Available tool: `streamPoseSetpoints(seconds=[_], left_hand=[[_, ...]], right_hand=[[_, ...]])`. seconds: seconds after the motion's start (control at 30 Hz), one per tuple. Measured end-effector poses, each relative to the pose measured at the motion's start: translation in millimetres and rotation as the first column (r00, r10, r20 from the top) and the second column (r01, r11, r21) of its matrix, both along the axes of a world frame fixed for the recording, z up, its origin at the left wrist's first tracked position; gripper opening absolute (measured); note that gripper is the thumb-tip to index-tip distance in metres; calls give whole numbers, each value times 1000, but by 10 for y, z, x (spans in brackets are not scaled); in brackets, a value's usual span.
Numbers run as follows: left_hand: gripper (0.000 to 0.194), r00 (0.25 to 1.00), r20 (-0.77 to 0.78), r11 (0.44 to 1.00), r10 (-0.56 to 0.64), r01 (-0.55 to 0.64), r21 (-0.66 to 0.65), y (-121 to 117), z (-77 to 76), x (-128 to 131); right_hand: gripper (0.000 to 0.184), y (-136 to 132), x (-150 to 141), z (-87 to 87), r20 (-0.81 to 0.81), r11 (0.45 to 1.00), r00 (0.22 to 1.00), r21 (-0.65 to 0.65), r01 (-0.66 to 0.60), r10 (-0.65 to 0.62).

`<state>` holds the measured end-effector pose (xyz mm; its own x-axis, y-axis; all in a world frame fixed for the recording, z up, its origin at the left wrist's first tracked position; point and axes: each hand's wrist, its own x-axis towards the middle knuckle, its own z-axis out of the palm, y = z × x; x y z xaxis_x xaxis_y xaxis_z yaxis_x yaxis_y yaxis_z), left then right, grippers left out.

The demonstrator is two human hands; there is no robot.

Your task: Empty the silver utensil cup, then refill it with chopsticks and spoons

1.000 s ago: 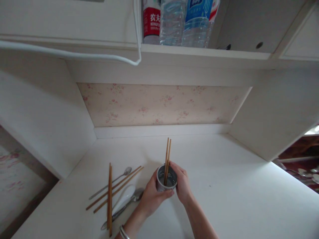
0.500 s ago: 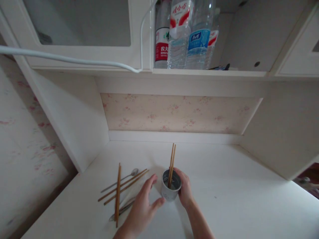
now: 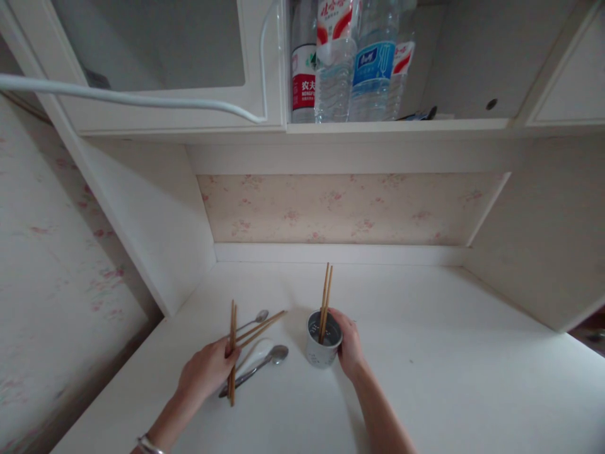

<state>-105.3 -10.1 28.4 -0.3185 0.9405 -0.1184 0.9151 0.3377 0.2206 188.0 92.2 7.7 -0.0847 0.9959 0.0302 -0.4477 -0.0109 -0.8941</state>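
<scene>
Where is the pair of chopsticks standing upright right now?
In the head view, the upright chopsticks lean inside the metal cup, near the middle of the counter, with the right hand at the cup's right side.

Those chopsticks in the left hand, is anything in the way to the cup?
Yes: between the held chopsticks and the cup lie some slanted chopsticks, a white spoon and a metal spoon, all low down.

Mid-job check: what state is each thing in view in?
Utensil holder: upright, open-topped.
Standing chopsticks: leaning inside holder.
Right hand: fingers around holder's side.
Left hand: at crossing chopsticks, grip unclear.
Other chopsticks: lying down.
Metal spoons: lying down.
White spoon: lying, partly hidden.
Plastic bottles: upright on shelf.
</scene>
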Motion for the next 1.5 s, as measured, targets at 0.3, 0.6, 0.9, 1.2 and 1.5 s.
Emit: streamPoseSetpoints(seconds=[0.3, 0.6, 0.9, 1.2, 1.5], left_hand=[[37, 991, -113, 996, -71, 64, -65, 72, 108, 20], [37, 919, 385, 991, -81, 33, 130, 142, 365, 138], [33, 305, 912, 939, -273, -122, 321, 219, 950, 791], [30, 91, 898, 885, -431, -151, 441, 499, 1128, 1163], [36, 363, 812, 854, -457, -74, 514, 877, 887, 1406]], right_hand=[[28, -2, -1, 17, 16, 999, 999, 25, -46, 46], [26, 8, -6, -3, 14, 1000, 999, 8, -31, 30], [24, 0, -19, 7, 19, 1000, 1000, -7, -21, 21], [28, -7, -24, 72, 73, 1000, 997, 23, -20, 18], [29, -19, -12, 90, 54, 998, 997, 18, -52, 51]])
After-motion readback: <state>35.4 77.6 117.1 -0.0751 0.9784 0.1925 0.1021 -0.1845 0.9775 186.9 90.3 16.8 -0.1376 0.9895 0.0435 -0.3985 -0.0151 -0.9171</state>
